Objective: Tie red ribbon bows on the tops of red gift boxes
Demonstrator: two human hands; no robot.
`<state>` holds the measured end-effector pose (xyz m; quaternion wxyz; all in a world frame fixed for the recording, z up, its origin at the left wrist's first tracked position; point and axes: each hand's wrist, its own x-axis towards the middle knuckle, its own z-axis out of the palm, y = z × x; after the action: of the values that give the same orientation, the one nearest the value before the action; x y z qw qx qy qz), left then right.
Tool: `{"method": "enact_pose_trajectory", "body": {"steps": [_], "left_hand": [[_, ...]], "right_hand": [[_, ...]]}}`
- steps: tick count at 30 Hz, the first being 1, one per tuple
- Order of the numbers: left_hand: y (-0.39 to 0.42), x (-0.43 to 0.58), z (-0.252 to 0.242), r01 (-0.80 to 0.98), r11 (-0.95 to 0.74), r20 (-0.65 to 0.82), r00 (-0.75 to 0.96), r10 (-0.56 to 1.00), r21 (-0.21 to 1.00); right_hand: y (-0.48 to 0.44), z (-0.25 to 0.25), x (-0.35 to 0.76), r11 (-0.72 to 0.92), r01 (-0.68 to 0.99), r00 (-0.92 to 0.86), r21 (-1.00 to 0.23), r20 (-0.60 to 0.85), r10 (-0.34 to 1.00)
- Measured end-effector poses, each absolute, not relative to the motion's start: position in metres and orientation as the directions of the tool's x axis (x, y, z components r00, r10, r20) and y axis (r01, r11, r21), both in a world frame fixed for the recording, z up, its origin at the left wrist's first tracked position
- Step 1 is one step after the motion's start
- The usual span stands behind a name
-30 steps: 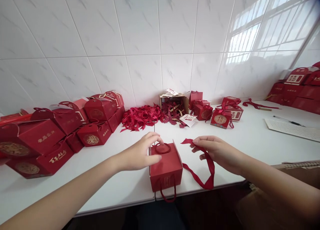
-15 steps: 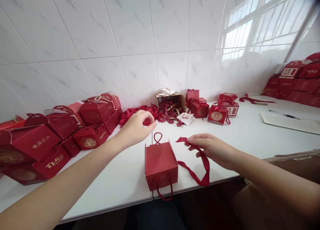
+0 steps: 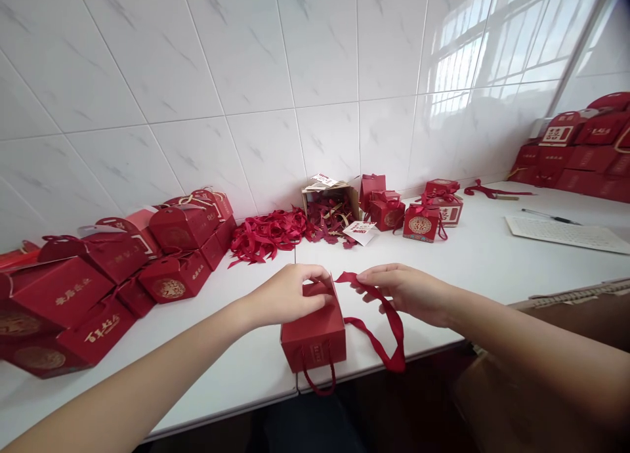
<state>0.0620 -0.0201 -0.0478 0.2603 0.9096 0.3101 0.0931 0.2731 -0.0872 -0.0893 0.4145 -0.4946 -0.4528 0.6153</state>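
A small red gift box stands at the front edge of the white table, with a cord handle hanging from its near side. My left hand is over the top of the box, its thumb and fingers curved but apart and nothing between them. Whether its fingertips touch the box I cannot tell. My right hand, just right of the box, pinches a dark red ribbon near one end. From there the ribbon loops down over the table edge and back to the side of the box.
Red gift boxes are stacked at the left. A pile of red ribbons lies near the wall beside an open carton of scraps. Small finished boxes, a pen and a notepad lie to the right; cardboard flanks the right edge.
My left hand has come down and toward me, from above the ribbon pile to over the box. The right hand still pinches the ribbon, its end now closer to the box.
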Motion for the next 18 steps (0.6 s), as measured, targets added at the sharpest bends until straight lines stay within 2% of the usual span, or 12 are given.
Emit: {"method": "enact_pose_trajectory", "body": {"steps": [7, 18], "left_hand": [[-0.0181, 0.0633, -0.0495, 0.472, -0.649, 0.020, 0.799, 0.601, 0.597], [-0.0179, 0.0638, -0.0537, 0.474, -0.635, 0.034, 0.785, 0.619, 0.609]], "right_hand": [[-0.0879, -0.0883, 0.2711, -0.207, 0.004, -0.138, -0.978, -0.206, 0.969], [-0.0891, -0.0859, 0.2692, -0.189, 0.039, -0.065, -0.981, -0.192, 0.979]]}}
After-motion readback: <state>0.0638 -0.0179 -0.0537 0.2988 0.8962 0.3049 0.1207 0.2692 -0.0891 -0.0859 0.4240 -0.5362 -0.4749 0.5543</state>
